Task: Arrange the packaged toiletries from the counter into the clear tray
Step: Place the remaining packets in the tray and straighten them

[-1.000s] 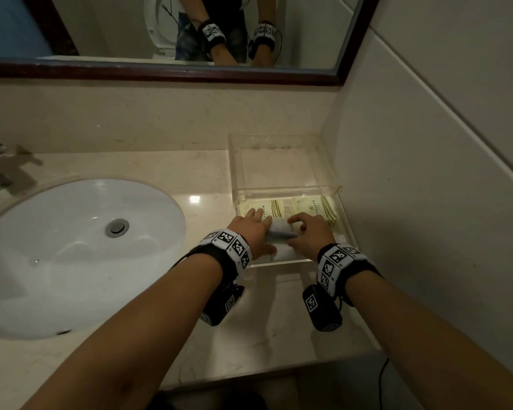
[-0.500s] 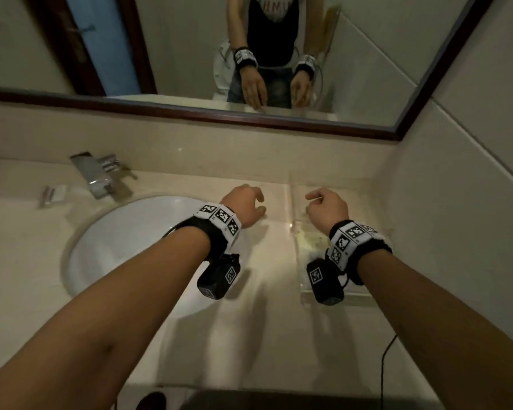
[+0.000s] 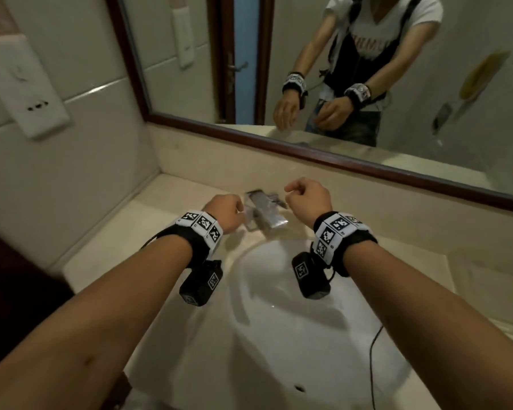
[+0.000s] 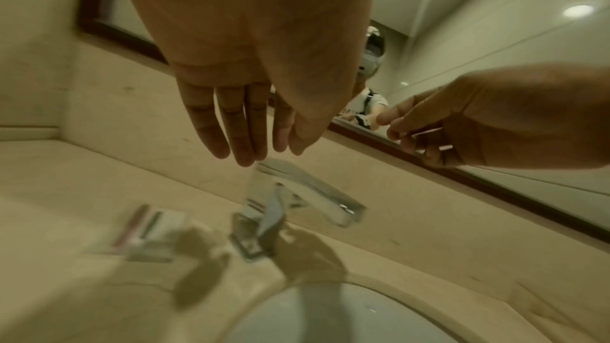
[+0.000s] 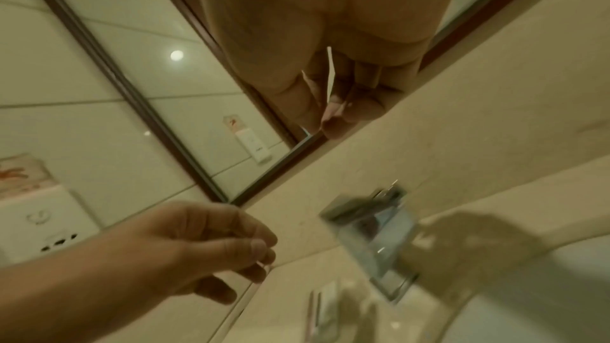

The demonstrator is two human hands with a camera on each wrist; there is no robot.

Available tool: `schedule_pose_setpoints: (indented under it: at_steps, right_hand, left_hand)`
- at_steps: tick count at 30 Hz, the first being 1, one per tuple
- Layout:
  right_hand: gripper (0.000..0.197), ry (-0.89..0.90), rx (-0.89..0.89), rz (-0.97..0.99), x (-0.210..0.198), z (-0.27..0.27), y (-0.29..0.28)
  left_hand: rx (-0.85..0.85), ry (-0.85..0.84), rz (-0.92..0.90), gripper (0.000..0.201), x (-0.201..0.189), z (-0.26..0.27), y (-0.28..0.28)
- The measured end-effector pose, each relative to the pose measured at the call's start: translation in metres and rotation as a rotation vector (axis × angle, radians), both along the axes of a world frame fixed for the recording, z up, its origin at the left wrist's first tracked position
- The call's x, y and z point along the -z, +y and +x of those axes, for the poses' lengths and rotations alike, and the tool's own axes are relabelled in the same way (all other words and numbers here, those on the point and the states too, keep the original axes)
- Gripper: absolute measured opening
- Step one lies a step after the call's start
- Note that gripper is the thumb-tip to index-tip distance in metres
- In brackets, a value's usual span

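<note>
A flat packaged toiletry [image 4: 148, 231] with red and dark stripes lies on the beige counter, left of the faucet [image 4: 290, 202]; it shows blurred in the right wrist view [image 5: 322, 304]. In the head view my left hand [image 3: 224, 210] hides it. My left hand [image 4: 251, 137] hovers above the faucet with straight fingers and holds nothing. My right hand [image 3: 307, 199] hangs to the right of the faucet with curled fingers. It pinches a thin clear strip [image 5: 330, 74] whose edges catch the light; I cannot tell what it is. The clear tray is out of sight.
The chrome faucet [image 3: 264, 211] stands between my hands at the back of the white sink [image 3: 279, 321]. A dark-framed mirror [image 3: 338, 84] runs along the back wall. A white wall unit [image 3: 21, 93] hangs at the left. Bare counter [image 3: 125, 232] lies left of the sink.
Both hands left the clear tray at the right and moved left across the counter to the faucet. The view swung left with them, so the tray dropped out of sight.
</note>
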State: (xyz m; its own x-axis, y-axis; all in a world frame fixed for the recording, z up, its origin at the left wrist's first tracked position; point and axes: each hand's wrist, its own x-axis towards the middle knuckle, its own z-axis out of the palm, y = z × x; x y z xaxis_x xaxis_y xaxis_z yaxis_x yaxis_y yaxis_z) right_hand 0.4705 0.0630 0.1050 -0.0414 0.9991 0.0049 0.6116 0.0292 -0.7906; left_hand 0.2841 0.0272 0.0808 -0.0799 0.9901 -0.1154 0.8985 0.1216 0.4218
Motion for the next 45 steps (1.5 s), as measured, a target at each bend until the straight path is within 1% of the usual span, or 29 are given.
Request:
schedule_pose_setpoints:
  at_steps: [3,6,8,10,13,15,20,23,25,26,27,29,30,32,33,34,35,37,38,40,42,45]
  right_hand:
    - [0.025,-0.036,-0.07,-0.051,0.02,-0.07,0.012]
    - [0.026,-0.126,-0.144,-0.121,0.048,-0.122,0.027]
    - [0.025,-0.227,-0.214,-0.163,0.071,-0.147,0.035]
    - [0.03,-0.35,-0.263,-0.223,0.092,-0.168,0.044]
    - [0.043,-0.473,-0.271,-0.295,0.114,-0.192,0.055]
    - [0.048,-0.512,-0.281,-0.279,0.126,-0.204,0.062]
    - [0.052,-0.653,-0.32,-0.183,0.152,-0.216,0.066]
    - [0.053,-0.683,-0.313,-0.175,0.153,-0.218,0.066]
    - [0.064,-0.738,-0.294,-0.213,0.147,-0.214,0.066]
    - [0.068,-0.728,-0.282,-0.252,0.144,-0.211,0.067]
    - [0.063,-0.659,-0.271,-0.288,0.141,-0.206,0.067]
    - [0.035,-0.421,-0.257,-0.297,0.133,-0.195,0.066]
    - [0.027,-0.322,-0.249,-0.262,0.127,-0.188,0.063]
    - [0.029,-0.209,-0.241,-0.18,0.113,-0.17,0.059]
    - [0.03,-0.158,-0.237,-0.144,0.103,-0.161,0.056]
    - [0.028,-0.107,-0.227,-0.117,0.094,-0.15,0.054]
    - [0.025,-0.049,-0.2,-0.104,0.084,-0.137,0.052]
    - [0.012,0.048,-0.091,-0.081,0.067,-0.104,0.046]
    - [0.014,0.08,-0.018,-0.07,0.061,-0.083,0.045]
    - [0.017,0.131,0.091,-0.069,0.052,-0.035,0.04]
    - [0.016,0.202,0.168,-0.075,0.04,0.017,0.028]
    - [0.018,0.251,0.251,-0.073,0.02,0.097,-0.003]
  left_hand:
    - [-0.099,-0.051,-0.019,0.023,0.007,-0.063,0.008]
    - [-0.18,-0.09,-0.042,0.02,0.021,-0.114,0.012]
    - [-0.217,-0.096,-0.08,0.023,0.036,-0.142,0.011]
    - [-0.25,-0.105,-0.119,0.025,0.054,-0.164,0.01]
    - [-0.291,-0.155,-0.166,0.025,0.076,-0.186,0.007]
    - [-0.303,-0.17,-0.193,0.025,0.085,-0.198,0.007]
    - [-0.319,-0.185,-0.209,0.024,0.098,-0.21,0.011]
    - [-0.313,-0.214,-0.212,0.025,0.1,-0.206,0.012]
    - [-0.31,-0.235,-0.213,0.026,0.1,-0.199,0.013]
    - [-0.309,-0.245,-0.218,0.026,0.099,-0.196,0.013]
    - [-0.309,-0.256,-0.225,0.028,0.098,-0.191,0.014]
    - [-0.293,-0.279,-0.234,0.034,0.09,-0.179,0.019]
    - [-0.278,-0.291,-0.232,0.04,0.085,-0.171,0.023]
    - [-0.232,-0.324,-0.214,0.052,0.071,-0.148,0.032]
    - [-0.211,-0.346,-0.206,0.055,0.063,-0.134,0.037]
    - [-0.193,-0.371,-0.2,0.052,0.055,-0.119,0.043]
    - [-0.177,-0.396,-0.193,0.044,0.047,-0.102,0.048]
    - [-0.16,-0.46,-0.136,0.019,0.03,-0.066,0.056]
    - [-0.149,-0.506,-0.097,0.011,0.023,-0.045,0.059]
    - [-0.106,-0.617,-0.04,0.014,0.008,-0.002,0.063]
    - [-0.055,-0.713,-0.052,0.018,-0.006,0.046,0.058]
    - [0.053,-0.771,-0.087,0.018,-0.016,0.123,0.045]
